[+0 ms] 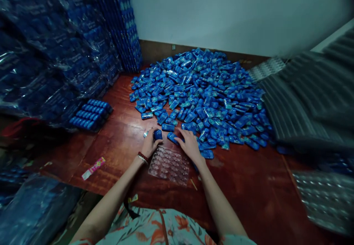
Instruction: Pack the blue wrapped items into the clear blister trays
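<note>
Gripping glossy blue packet (157,134), ridged clear tray (169,165)

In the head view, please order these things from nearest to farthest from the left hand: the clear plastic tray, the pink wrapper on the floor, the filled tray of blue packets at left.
From the left hand:
1. Clear plastic tray, just right of it.
2. Pink wrapper, lower left.
3. Filled tray of blue packets, far left by the stacks.
</note>
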`<action>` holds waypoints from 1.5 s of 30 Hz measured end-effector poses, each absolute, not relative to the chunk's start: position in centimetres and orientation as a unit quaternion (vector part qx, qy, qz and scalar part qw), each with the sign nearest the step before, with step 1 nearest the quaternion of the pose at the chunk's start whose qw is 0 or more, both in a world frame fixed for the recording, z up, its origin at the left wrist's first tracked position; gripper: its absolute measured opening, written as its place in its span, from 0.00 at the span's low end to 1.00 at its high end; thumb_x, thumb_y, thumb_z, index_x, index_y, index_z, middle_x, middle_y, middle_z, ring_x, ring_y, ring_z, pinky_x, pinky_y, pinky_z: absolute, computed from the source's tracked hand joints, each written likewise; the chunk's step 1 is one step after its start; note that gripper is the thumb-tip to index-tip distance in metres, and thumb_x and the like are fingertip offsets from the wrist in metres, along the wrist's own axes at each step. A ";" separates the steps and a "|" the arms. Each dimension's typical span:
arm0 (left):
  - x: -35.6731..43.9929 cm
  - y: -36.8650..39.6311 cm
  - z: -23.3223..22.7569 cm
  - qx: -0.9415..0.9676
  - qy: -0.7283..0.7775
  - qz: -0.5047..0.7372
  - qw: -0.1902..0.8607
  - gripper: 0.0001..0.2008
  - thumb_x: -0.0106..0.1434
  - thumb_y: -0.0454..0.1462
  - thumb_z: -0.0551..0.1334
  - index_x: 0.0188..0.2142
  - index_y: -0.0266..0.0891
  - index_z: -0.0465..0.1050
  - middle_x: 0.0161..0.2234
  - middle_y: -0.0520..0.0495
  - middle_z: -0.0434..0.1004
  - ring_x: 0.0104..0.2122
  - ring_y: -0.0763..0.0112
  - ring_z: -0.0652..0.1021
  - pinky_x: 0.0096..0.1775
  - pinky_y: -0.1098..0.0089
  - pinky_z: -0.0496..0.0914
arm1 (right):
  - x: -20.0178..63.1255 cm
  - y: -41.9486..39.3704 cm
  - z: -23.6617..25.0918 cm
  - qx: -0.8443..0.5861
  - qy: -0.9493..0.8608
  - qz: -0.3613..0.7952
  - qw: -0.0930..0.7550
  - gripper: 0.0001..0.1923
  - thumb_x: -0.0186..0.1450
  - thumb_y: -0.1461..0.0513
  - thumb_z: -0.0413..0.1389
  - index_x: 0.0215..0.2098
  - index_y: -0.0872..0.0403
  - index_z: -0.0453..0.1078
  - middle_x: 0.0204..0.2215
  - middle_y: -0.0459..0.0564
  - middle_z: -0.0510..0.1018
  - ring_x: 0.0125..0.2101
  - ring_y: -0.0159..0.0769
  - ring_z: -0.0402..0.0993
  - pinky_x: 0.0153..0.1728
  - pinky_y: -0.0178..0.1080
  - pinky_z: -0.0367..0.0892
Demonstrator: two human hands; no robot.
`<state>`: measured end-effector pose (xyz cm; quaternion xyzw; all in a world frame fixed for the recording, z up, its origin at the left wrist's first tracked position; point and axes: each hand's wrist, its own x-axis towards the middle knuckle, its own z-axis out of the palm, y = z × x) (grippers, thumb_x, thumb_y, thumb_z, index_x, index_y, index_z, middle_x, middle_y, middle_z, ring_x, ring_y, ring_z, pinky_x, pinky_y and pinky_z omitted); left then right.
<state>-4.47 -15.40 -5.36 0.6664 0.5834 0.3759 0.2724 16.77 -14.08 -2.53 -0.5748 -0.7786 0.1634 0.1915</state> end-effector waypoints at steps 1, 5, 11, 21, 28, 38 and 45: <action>-4.6 -15.8 -5.4 0.649 0.593 0.377 0.292 0.24 0.56 0.38 0.63 0.50 0.36 0.58 0.45 0.42 0.68 0.43 0.63 0.73 0.45 0.61 0.68 | 16.2 -13.6 -2.1 -0.585 -0.776 0.166 0.170 0.26 0.63 0.54 0.52 0.58 0.51 0.59 0.49 0.57 0.71 0.48 0.49 0.65 0.44 0.48 0.62; -5.5 -16.1 -5.0 0.606 0.589 0.410 0.342 0.21 0.57 0.39 0.60 0.49 0.36 0.60 0.45 0.43 0.70 0.41 0.66 0.74 0.44 0.63 0.68 | 14.2 -11.6 -0.9 -0.542 -0.808 0.214 0.085 0.28 0.60 0.59 0.56 0.58 0.50 0.57 0.51 0.55 0.68 0.47 0.44 0.67 0.43 0.42 0.63; -6.8 -16.7 -2.8 0.548 0.572 0.473 0.387 0.16 0.56 0.43 0.61 0.42 0.36 0.67 0.39 0.46 0.73 0.39 0.67 0.74 0.42 0.66 0.69 | 15.5 -12.8 0.3 -0.552 -0.800 0.214 0.094 0.16 0.61 0.62 0.53 0.47 0.53 0.63 0.44 0.54 0.72 0.42 0.43 0.71 0.38 0.41 0.65; -4.0 -19.1 -2.3 0.801 0.424 0.277 0.321 0.07 0.65 0.34 0.52 0.38 0.36 0.67 0.34 0.46 0.70 0.34 0.71 0.71 0.37 0.71 0.66 | 16.4 -23.6 -5.3 -0.616 -0.464 0.398 0.497 0.16 0.61 0.55 0.52 0.46 0.51 0.59 0.36 0.50 0.73 0.29 0.36 0.75 0.32 0.40 0.73; -4.9 -19.6 -0.6 0.906 0.374 0.118 0.160 0.13 0.64 0.29 0.46 0.40 0.38 0.67 0.32 0.47 0.66 0.31 0.70 0.66 0.33 0.71 0.62 | 14.9 -26.0 -7.7 -0.645 -0.493 0.312 0.493 0.13 0.64 0.56 0.49 0.45 0.52 0.60 0.39 0.55 0.71 0.37 0.39 0.73 0.39 0.44 0.71; -4.0 -19.3 1.5 0.923 0.361 0.012 0.133 0.12 0.61 0.28 0.52 0.42 0.40 0.66 0.36 0.44 0.67 0.35 0.65 0.69 0.36 0.67 0.63 | 14.7 -25.7 -5.9 -0.570 -0.679 0.206 0.414 0.14 0.66 0.64 0.43 0.48 0.50 0.62 0.41 0.53 0.73 0.44 0.38 0.70 0.46 0.43 0.67; -4.0 -19.9 1.4 0.907 0.390 0.037 0.152 0.13 0.60 0.27 0.52 0.43 0.39 0.66 0.36 0.45 0.67 0.36 0.66 0.69 0.37 0.67 0.64 | 15.2 -24.2 -1.2 -0.558 -0.798 0.152 0.173 0.23 0.62 0.71 0.43 0.52 0.51 0.64 0.39 0.53 0.72 0.41 0.41 0.68 0.39 0.41 0.67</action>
